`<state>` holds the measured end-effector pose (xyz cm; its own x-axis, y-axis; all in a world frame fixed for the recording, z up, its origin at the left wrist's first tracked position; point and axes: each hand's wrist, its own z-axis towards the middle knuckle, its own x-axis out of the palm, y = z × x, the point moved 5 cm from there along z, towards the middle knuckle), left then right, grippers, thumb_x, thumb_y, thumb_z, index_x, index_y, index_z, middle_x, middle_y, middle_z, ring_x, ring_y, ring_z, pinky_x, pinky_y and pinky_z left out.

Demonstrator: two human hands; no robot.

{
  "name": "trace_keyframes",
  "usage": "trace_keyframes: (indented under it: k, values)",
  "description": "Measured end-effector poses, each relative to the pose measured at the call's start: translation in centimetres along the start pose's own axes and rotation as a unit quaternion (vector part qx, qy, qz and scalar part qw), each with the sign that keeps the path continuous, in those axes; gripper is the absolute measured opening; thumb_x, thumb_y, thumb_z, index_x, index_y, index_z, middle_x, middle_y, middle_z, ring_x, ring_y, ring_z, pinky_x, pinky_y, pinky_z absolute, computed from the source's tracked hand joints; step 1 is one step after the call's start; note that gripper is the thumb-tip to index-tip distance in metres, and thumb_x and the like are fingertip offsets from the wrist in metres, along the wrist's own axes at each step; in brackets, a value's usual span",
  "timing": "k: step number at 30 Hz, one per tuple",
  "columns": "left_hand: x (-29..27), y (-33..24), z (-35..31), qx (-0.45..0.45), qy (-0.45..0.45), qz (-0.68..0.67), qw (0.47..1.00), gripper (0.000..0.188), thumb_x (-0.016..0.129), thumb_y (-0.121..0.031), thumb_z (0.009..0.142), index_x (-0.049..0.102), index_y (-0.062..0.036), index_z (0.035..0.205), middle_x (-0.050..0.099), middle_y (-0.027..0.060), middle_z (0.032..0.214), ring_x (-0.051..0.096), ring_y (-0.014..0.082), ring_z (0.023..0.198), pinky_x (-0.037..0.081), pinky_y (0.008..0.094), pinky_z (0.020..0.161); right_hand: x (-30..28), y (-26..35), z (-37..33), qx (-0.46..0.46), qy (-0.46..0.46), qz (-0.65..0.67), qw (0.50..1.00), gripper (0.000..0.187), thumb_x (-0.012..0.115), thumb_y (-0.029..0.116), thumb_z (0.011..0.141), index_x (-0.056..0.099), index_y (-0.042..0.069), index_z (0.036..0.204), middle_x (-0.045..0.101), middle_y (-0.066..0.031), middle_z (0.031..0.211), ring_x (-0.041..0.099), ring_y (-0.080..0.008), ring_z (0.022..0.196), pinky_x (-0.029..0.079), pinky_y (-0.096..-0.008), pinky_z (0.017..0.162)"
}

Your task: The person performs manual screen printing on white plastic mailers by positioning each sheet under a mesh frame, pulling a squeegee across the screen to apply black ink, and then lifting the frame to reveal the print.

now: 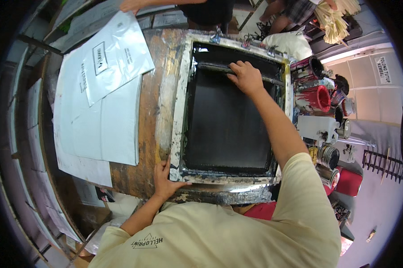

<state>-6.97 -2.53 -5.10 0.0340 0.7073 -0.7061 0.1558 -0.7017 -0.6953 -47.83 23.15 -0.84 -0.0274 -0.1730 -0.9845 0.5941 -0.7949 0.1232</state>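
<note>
A screen-printing frame [177, 116] with paint-flecked pale edges lies on the worn wooden board in front of me. Black ink covers the dark mesh [228, 129] within it. Near the far end of the mesh, my right hand [246, 78] grips a long squeegee [212, 67] that lies crosswise in the ink. My left hand [164, 182] rests at the frame's near left corner, thumb spread from its straight fingers. To the left, a printed plastic bag [121, 71] is slanted over a stack of white plastic bags [99, 131]. Another person's hand [129, 5] touches its far edge.
Ink-stained cans stand along the right side, among them a red one [316, 99] and a black one [313, 68]. Beside them is a white jug [312, 127]. Shelving [41, 129] runs along my left. Two people are beyond the board.
</note>
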Motion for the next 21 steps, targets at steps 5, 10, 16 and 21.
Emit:
trace_keyframes:
  k: [5,10,16,21]
  values:
    - [-0.3,-0.9,-0.6,-0.058,0.042,-0.122,0.990,0.135,0.104,-0.044,0.056,0.034,-0.0012,0.164,0.070,0.0215,0.125,0.066,0.0348,0.116,0.049,0.0434,0.102,-2.0,-3.5,4.2,-0.028,0.017,0.034,0.999,0.036,0.067,0.044,0.097,0.069,0.016,0.119,0.069,-0.0096,0.105,0.069,-0.0351,0.103,0.057,-0.0497,0.084]
    - [-1.8,-2.5,-0.4,-0.040,0.033,-0.152,0.987,0.133,0.105,-0.036,0.056,0.035,0.0008,0.163,0.075,0.0214,0.119,0.074,0.0309,0.110,0.056,0.0396,0.097,-0.7,-0.5,-1.2,0.010,-0.044,-0.010,0.999,0.031,0.072,0.041,0.094,0.069,0.015,0.111,0.069,-0.0100,0.100,0.069,-0.0334,0.102,0.057,-0.0493,0.082]
    - [-2.5,-3.4,-1.0,-0.076,0.020,-0.192,0.978,0.108,0.102,-0.018,0.062,0.048,0.0053,0.153,0.074,0.0165,0.122,0.071,0.0237,0.111,0.055,0.0363,0.099,-4.0,11.3,-16.5,0.007,-0.013,0.016,1.000,0.034,0.078,0.037,0.087,0.060,0.013,0.104,0.065,-0.0088,0.097,0.067,-0.0325,0.094,0.057,-0.0472,0.073]
    - [-3.1,-3.1,-0.7,-0.050,-0.024,-0.202,0.978,0.110,0.103,-0.032,0.063,0.050,0.0030,0.153,0.074,0.0195,0.123,0.072,0.0286,0.111,0.054,0.0387,0.099,-11.8,18.6,-24.7,0.039,0.090,0.055,0.994,0.038,0.076,0.036,0.090,0.060,0.009,0.111,0.063,-0.0119,0.100,0.066,-0.0333,0.095,0.058,-0.0483,0.074]
